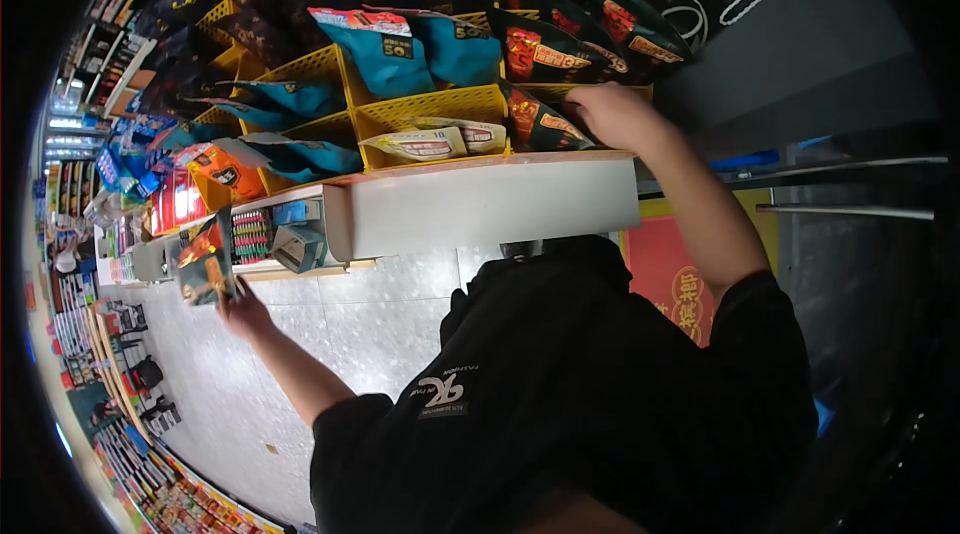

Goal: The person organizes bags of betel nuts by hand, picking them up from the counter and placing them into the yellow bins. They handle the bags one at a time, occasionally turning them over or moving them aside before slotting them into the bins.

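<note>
A snack packet (205, 269) sits pinched in the left hand (243, 314), fingers closed on its lower edge, at the left below the shelf ledge (490, 204). The right hand (612, 114) rests, fingers curled, on a dark red packet (545, 124) in the yellow basket (430, 112) at the far right.

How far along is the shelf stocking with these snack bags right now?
Done: most yellow bins already hold bags, among them the blue bags and dark red bags. In hand: the left hand holds an orange and dark snack bag away from the shelf, and the right hand rests at the bin by a dark red bag. Left: the held bag is not yet in a bin.
</note>
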Demonstrator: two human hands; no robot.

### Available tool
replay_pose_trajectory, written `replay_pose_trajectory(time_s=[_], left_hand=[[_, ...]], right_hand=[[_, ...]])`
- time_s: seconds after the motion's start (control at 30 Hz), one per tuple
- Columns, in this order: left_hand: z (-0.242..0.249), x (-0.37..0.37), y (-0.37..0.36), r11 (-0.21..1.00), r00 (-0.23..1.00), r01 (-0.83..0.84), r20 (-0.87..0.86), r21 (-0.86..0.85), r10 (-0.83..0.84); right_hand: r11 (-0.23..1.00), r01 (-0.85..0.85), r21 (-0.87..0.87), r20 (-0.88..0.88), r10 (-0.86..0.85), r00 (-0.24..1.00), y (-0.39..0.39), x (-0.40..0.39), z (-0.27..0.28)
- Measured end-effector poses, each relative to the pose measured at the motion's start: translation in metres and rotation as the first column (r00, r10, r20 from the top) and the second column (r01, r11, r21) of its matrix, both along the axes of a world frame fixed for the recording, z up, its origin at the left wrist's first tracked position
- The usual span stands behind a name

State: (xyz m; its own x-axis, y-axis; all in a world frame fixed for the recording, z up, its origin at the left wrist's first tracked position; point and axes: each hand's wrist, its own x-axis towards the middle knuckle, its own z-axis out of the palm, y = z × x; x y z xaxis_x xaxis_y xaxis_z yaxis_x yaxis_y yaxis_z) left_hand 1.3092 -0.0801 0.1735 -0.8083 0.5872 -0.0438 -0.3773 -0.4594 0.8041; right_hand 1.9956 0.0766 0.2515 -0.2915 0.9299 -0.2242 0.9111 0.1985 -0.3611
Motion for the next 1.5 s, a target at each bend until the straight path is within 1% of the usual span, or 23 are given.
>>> replay_pose_trajectory(time_s=[0.07, 0.13, 0.17, 0.2, 0.27, 0.3, 0.33, 0.37, 0.4, 0.47, 0.53, 0.6, 0.63, 0.7, 0.73, 0.77, 0.8, 0.83, 0.9, 0.93, 0.97, 1.03, 1.5], left_hand=[[0.012, 0.002, -0.019, 1.0, 0.962, 0.001, -0.273, 0.014, 0.003], [0.044, 0.039, -0.039, 0.935, 0.931, 0.266, -0.316, 0.234, -0.185], [0.061, 0.052, -0.048, 0.846, 0.92, 0.387, -0.09, 0.366, -0.382], [0.082, 0.092, -0.047, 0.802, 0.895, 0.438, -0.117, 0.406, -0.429], [0.108, 0.143, -0.047, 0.594, 0.676, 0.736, -0.308, 0.324, -0.67], [0.081, 0.134, -0.05, 0.704, 0.739, 0.671, -0.295, 0.233, -0.606], [0.081, 0.164, -0.037, 0.65, 0.635, 0.749, -0.417, 0.128, -0.65], [0.066, 0.19, -0.032, 0.805, 0.588, 0.574, -0.608, -0.15, -0.533], [0.102, 0.262, -0.008, 0.515, 0.509, 0.853, -0.351, 0.086, -0.786], [0.104, 0.357, 0.012, 0.561, 0.579, 0.815, -0.189, 0.145, -0.793], [0.116, 0.434, 0.03, 0.374, 0.408, 0.909, -0.203, 0.186, -0.89], [0.107, 0.471, 0.05, 0.239, 0.169, 0.97, -0.565, -0.052, -0.808], [0.112, 0.487, 0.059, 0.255, 0.106, 0.961, -0.704, -0.11, -0.702], [0.131, 0.514, 0.082, 0.432, -0.005, 0.891, -0.953, -0.143, -0.303], [0.127, 0.51, 0.087, 0.289, -0.296, 0.836, -0.828, -0.466, -0.477], [0.121, 0.519, 0.094, 0.418, -0.339, 0.775, -0.87, -0.474, -0.358], [0.114, 0.529, 0.104, 0.542, -0.393, 0.706, -0.889, -0.457, -0.237], [0.111, 0.54, 0.114, 0.531, -0.4, 0.711, -0.886, -0.461, -0.235], [0.104, 0.563, 0.129, 0.675, -0.788, 0.274, -0.562, -0.685, -0.252], [0.086, 0.565, 0.136, 0.779, -0.701, 0.389, -0.707, -0.492, -0.097], [0.081, 0.568, 0.141, 0.75, -0.764, 0.308, -0.622, -0.586, -0.172], [0.077, 0.568, 0.15, 0.69, -0.833, 0.229, -0.505, -0.687, -0.226], [0.1, 0.561, 0.135, 0.682, -0.877, 0.105, -0.391, -0.723, -0.28]], right_hand=[[0.998, -0.028, 0.057, -0.061, 0.032, 0.998, 0.002, 0.004, -0.014], [0.998, -0.016, 0.066, -0.078, 0.021, 0.997, -0.005, 0.008, -0.005], [0.997, -0.009, 0.081, -0.099, 0.017, 0.995, -0.01, 0.009, 0.004], [0.996, -0.012, 0.087, -0.091, 0.02, 0.996, -0.018, 0.011, 0.013], [0.987, 0.021, 0.161, -0.165, 0.006, 0.986, -0.042, 0.017, 0.031], [0.986, 0.017, 0.163, -0.163, 0.01, 0.987, -0.052, 0.021, 0.042], [0.984, -0.045, 0.17, -0.267, 0.09, 0.959, -0.063, 0.025, 0.055], [0.978, -0.103, 0.182, -0.37, 0.165, 0.914, -0.073, 0.028, 0.068], [0.967, -0.209, 0.147, -0.466, 0.254, 0.848, -0.083, 0.029, 0.085], [0.944, -0.303, 0.133, -0.554, 0.324, 0.766, -0.103, 0.027, 0.096], [0.927, -0.341, 0.157, -0.882, 0.287, 0.374, -0.126, 0.017, 0.082], [0.947, -0.136, 0.29, -0.928, 0.314, 0.203, -0.145, 0.017, 0.058], [0.958, 0.088, 0.272, -0.913, 0.229, 0.338, -0.164, 0.029, 0.046], [0.89, 0.414, 0.19, -0.98, 0.144, 0.141, -0.172, 0.038, 0.054], [0.825, 0.503, 0.259, -0.955, 0.143, 0.258, -0.177, 0.049, 0.064], [0.759, 0.49, 0.429, -0.894, 0.279, 0.35, -0.176, 0.059, 0.078], [0.77, 0.486, 0.413, -0.892, 0.234, 0.387, -0.186, 0.07, 0.087], [0.753, 0.491, 0.437, -0.867, 0.208, 0.454, -0.194, 0.083, 0.091], [0.76, 0.475, 0.442, -0.73, -0.003, 0.683, -0.203, 0.096, 0.121], [0.794, 0.464, 0.392, -0.61, -0.154, 0.778, -0.204, 0.097, 0.137], [0.788, 0.472, 0.395, -0.61, -0.159, 0.776, -0.201, 0.097, 0.139], [0.765, 0.324, 0.556, -0.221, -0.24, 0.945, -0.187, 0.094, 0.142], [0.976, 0.093, 0.199, 0.109, -0.116, 0.987, -0.098, 0.059, 0.119]])
